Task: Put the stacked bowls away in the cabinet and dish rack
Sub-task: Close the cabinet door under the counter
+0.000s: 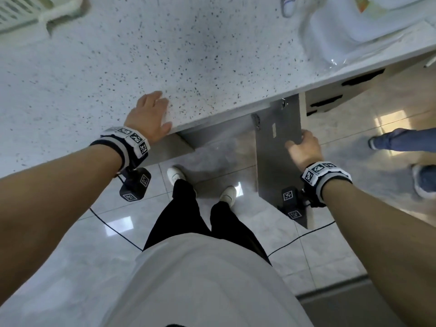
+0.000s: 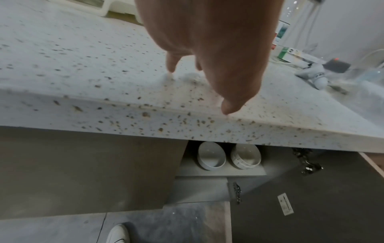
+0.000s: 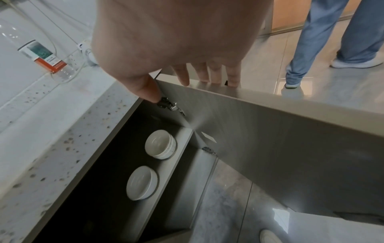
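The white stone countertop flecked with dark specks (image 1: 165, 55) fills most of the head view, and below its front edge the flat grey cabinet door (image 1: 276, 147) stands swung wide open. The left hand (image 1: 148, 116) lies flat on the countertop at that edge, fingers straight and slightly spread. The right hand (image 1: 304, 147) holds the top edge of the cabinet door, fingers hooked over the far face and thumb on the near face.

Under the countertop, on a grey shelf (image 3: 178, 157), sit two sets of plain white round ceramic bowls: a nested stack (image 3: 160, 144) nearer the door hinge and a shallower bowl (image 3: 142, 182) just beside it, apart from it. The head view hides both, since the countertop overhangs them; both wrist views show them. A white slatted dish rack (image 1: 26, 10) sits far along the countertop.
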